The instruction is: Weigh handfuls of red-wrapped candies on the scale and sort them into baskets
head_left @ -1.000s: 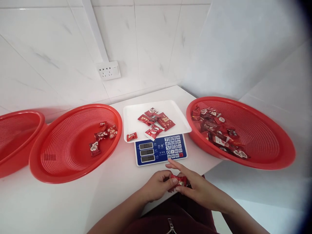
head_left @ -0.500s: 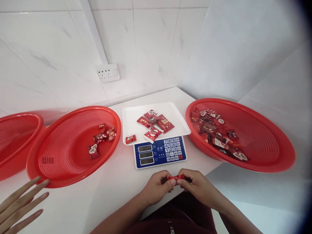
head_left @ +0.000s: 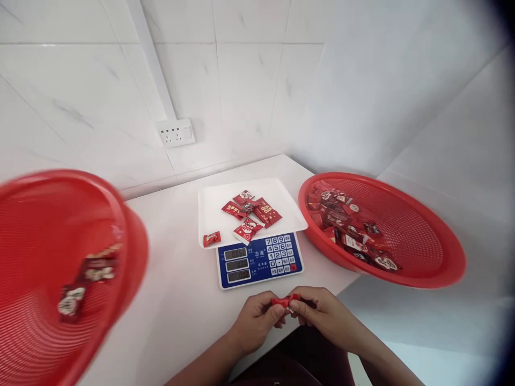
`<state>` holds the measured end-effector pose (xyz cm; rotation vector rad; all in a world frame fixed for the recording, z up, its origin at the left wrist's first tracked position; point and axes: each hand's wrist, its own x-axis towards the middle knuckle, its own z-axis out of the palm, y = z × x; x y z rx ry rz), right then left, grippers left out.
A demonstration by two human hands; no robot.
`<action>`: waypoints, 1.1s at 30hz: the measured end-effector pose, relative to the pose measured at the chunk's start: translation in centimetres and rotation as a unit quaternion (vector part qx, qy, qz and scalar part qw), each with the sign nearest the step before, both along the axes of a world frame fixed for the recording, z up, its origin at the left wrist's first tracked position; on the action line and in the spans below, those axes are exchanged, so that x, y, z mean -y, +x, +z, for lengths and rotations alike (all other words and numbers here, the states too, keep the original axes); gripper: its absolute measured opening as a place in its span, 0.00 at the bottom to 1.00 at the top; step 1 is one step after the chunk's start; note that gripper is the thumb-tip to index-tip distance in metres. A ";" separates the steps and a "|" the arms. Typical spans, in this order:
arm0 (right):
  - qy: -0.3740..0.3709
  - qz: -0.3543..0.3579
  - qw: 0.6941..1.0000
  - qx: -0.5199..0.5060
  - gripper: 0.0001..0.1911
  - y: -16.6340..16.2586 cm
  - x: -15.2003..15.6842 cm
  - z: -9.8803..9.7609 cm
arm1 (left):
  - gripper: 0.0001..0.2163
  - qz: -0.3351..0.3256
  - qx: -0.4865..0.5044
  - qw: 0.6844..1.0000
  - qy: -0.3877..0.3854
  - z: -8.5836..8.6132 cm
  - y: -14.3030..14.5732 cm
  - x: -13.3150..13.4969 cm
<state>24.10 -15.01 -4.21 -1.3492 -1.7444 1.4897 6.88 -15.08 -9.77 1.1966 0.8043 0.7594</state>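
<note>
Head view: basket at lower left shifts, candy stays pinched

Left hand (head_left: 255, 321) and right hand (head_left: 324, 316) still pinch one red candy (head_left: 285, 301) at lower centre, below the scale (head_left: 257, 260). The blurred basket (head_left: 60, 257) has swung to lower left, baring white counter (head_left: 177, 279). The fuller basket (head_left: 402, 268) crowds the counter's right edge.

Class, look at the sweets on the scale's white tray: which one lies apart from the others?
The small red sweet at the front left corner of the tray; the other sweets lie clustered in the middle.
</note>
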 end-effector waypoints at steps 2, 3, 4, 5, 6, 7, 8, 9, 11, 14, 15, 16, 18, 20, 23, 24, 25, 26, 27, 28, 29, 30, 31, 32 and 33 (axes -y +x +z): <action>0.039 -0.045 0.998 0.020 0.19 0.9 -0.4 0.8 | 0.21 -0.008 0.007 1.000 -0.010 0.0 0.0 0.0; 0.066 -0.082 0.994 0.033 0.20 1.7 -0.7 1.3 | 0.21 -0.011 0.009 1.000 -0.015 0.0 0.0 0.0; 0.095 -0.128 0.986 0.048 0.21 2.7 -1.0 1.8 | 0.21 -0.014 0.010 1.000 -0.019 0.0 0.0 0.1; 0.127 -0.183 0.973 0.065 0.22 3.7 -1.3 2.3 | 0.20 -0.017 0.012 1.000 -0.021 -0.1 0.0 0.1; 0.159 -0.241 0.954 0.086 0.22 4.9 -1.7 2.8 | 0.20 -0.020 0.013 0.999 -0.021 -0.2 0.0 0.1; 0.187 -0.302 0.929 0.109 0.21 6.0 -2.0 3.3 | 0.20 -0.023 0.014 0.999 -0.020 -0.2 0.0 0.1; 0.211 -0.357 0.900 0.134 0.21 7.1 -2.3 3.7 | 0.19 -0.026 0.012 0.999 -0.018 -0.3 0.0 0.1; 0.234 -0.404 0.869 0.160 0.21 8.0 -2.6 4.0 | 0.19 -0.029 0.008 0.999 -0.017 -0.3 0.0 0.1; 0.284 -0.456 0.818 0.205 0.25 9.2 -2.9 4.3 | 0.19 -0.032 -0.007 0.999 -0.011 -0.2 0.0 0.2; 0.357 -0.444 0.794 0.214 0.28 9.0 -2.7 3.5 | 0.19 -0.042 -0.039 0.998 0.011 -0.1 0.0 0.2; 0.375 -0.427 0.798 0.202 0.25 8.4 -2.5 3.0 | 0.18 -0.044 -0.052 0.997 0.023 -0.1 0.0 0.2; 0.389 -0.412 0.804 0.183 0.21 7.6 -2.1 2.2 | 0.18 -0.046 -0.066 0.996 0.037 0.0 0.0 0.2; 0.416 -0.358 0.821 0.158 0.14 5.7 -1.2 0.5 | 0.17 -0.041 -0.089 0.993 0.067 0.1 0.1 0.4; 0.408 -0.272 0.862 0.129 0.11 3.6 -0.3 -1.6 | 0.17 -0.024 -0.101 0.991 0.089 0.3 0.2 0.6; 0.385 -0.148 0.907 0.084 0.10 1.1 0.7 -4.8 | 0.16 0.016 -0.114 0.986 0.118 1.3 0.1 0.8; 0.375 -0.114 0.916 0.087 0.09 0.6 0.9 -5.8 | 0.16 0.031 -0.128 0.982 0.138 1.7 -0.2 0.8; 0.369 -0.086 0.921 0.096 0.09 0.2 0.9 -6.6 | 0.15 0.051 -0.151 0.973 0.168 2.3 -0.5 0.7; 0.366 -0.066 0.922 0.108 0.09 0.0 0.9 -7.4 | 0.14 0.080 -0.183 0.958 0.206 2.9 -1.1 0.4; 0.368 -0.052 0.921 0.117 0.09 -0.1 0.9 -7.9 | 0.13 0.118 -0.224 0.934 0.253 3.6 -2.0 0.2; 0.371 -0.044 0.919 0.122 0.10 -0.2 0.8 -8.4 | 0.11 0.165 -0.273 0.898 0.302 4.4 -3.0 -0.2; 0.377 -0.040 0.917 0.122 0.10 -0.1 0.8 -8.7 | 0.11 0.223 -0.326 0.851 0.346 5.2 -4.2 -0.5; 0.381 -0.037 0.917 0.116 0.11 -0.1 0.7 -8.9 | 0.12 0.280 -0.383 0.791 0.387 6.1 -5.5 -0.7; 0.382 -0.034 0.917 0.109 0.11 0.0 0.7 -9.1 | 0.14 0.337 -0.444 0.721 0.412 6.9 -7.0 -0.8; 0.384 -0.031 0.917 0.102 0.11 0.1 0.7 -9.2 | 0.17 0.384 -0.501 0.652 0.421 7.7 -8.4 -0.7; 0.387 -0.029 0.917 0.096 0.11 0.2 0.7 -9.2 | 0.20 0.412 -0.552 0.593 0.416 8.4 -9.7 -0.5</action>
